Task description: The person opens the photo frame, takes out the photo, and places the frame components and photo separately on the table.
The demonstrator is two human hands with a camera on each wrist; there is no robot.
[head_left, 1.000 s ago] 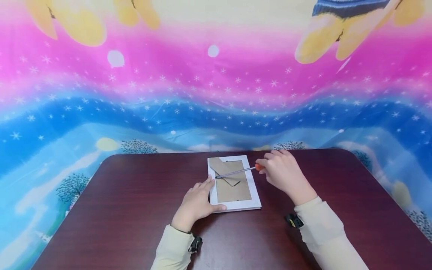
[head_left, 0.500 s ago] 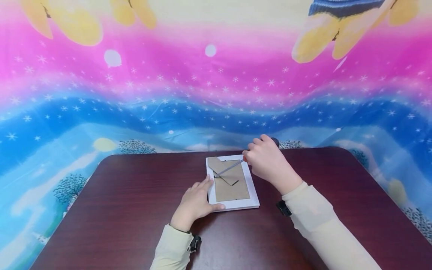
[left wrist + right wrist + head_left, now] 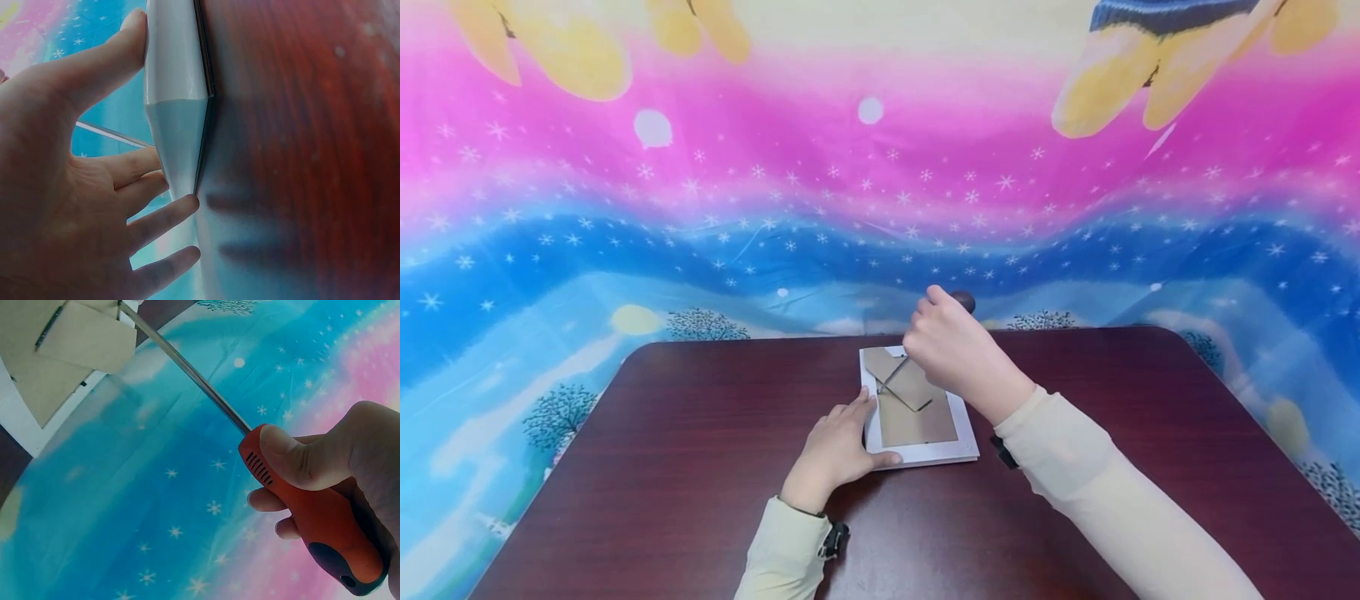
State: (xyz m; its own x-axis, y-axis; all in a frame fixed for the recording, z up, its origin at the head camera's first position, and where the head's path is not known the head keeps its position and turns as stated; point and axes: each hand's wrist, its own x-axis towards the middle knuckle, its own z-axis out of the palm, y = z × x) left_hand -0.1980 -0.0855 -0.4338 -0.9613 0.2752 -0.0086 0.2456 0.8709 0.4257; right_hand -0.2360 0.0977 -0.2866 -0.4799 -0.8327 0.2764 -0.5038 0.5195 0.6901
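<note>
A white picture frame lies back side up on the table, with a brown backing board and a folded-down stand leg. My left hand rests against the frame's left side, fingers spread and fairly straight, thumb on the near border. My right hand grips a screwdriver by its orange and black handle, thumb along the top. The metal shaft slants down to the left inner edge of the frame, beside my left fingertips. What exactly the tip touches is too small to tell.
The dark reddish-brown table has rounded far corners. Behind it hangs a colourful printed cloth with snowflakes, close to the table's far edge. Both wrists wear black straps over light sleeves.
My right hand has moved left over the frame, and the screwdriver stands steeper with its handle tipped up. Its tip stays near the left inner edge. My left hand has hardly moved.
</note>
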